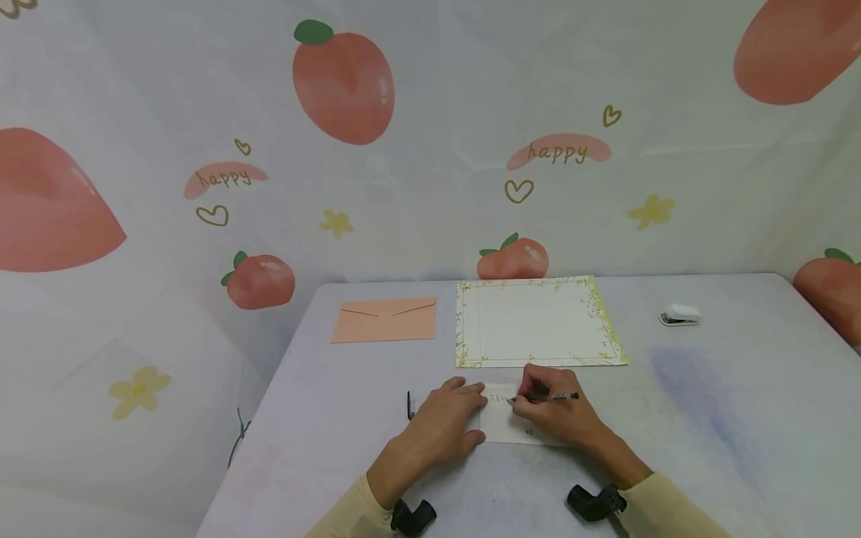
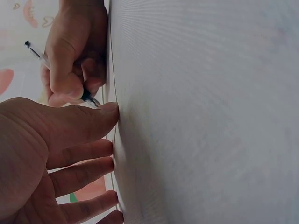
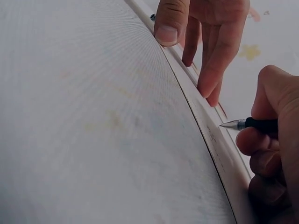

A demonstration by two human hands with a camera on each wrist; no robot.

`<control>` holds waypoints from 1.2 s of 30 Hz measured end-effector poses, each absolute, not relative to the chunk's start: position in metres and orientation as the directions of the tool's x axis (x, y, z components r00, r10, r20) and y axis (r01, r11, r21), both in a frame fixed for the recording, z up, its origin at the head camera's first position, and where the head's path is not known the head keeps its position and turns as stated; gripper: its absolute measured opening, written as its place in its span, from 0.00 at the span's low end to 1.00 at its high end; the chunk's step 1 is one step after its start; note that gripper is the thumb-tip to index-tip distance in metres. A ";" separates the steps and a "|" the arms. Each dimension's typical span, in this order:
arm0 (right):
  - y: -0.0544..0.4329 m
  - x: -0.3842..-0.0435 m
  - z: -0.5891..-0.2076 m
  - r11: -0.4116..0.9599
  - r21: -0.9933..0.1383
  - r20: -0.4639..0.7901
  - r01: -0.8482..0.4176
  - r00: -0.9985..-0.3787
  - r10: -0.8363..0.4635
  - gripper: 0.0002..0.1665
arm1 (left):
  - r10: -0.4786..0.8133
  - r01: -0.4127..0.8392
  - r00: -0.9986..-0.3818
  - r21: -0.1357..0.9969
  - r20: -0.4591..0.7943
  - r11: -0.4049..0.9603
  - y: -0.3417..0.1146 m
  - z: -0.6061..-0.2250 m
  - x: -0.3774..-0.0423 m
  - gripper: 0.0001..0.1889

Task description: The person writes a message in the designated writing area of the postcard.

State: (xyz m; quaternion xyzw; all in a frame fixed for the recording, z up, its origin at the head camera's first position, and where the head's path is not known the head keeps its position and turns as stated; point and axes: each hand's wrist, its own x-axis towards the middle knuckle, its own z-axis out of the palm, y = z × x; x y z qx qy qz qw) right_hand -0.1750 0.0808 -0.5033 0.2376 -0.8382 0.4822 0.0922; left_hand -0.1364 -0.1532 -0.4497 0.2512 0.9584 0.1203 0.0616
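A small white card [image 1: 501, 427] with a few handwritten marks lies on the table between the two hands. The right hand [image 1: 557, 403] pinches a gel pen [image 1: 561, 396], its metal tip right at the card's surface in the right wrist view. Extended fingers of the left hand [image 1: 445, 422] press on the card's left end, thumb at the near edge. Beside that hand lies a dark pen cap [image 1: 410, 405], partly hidden behind it. In the left wrist view the left thumb overlaps the pen tip.
Behind the card lies a large sheet with a yellow-green floral border [image 1: 538, 321]. A peach-coloured envelope [image 1: 385, 321] lies at the back left, and a white stapler [image 1: 680, 314] at the back right. A fruit-patterned cloth [image 1: 430, 179] hangs behind the table [image 1: 673, 433].
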 end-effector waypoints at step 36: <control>0.086 -0.175 -0.502 0.420 -0.774 0.363 -0.474 -0.876 -0.318 0.19 | 0.480 0.446 -0.874 0.264 -0.080 0.855 -0.151 -0.448 -0.135 0.25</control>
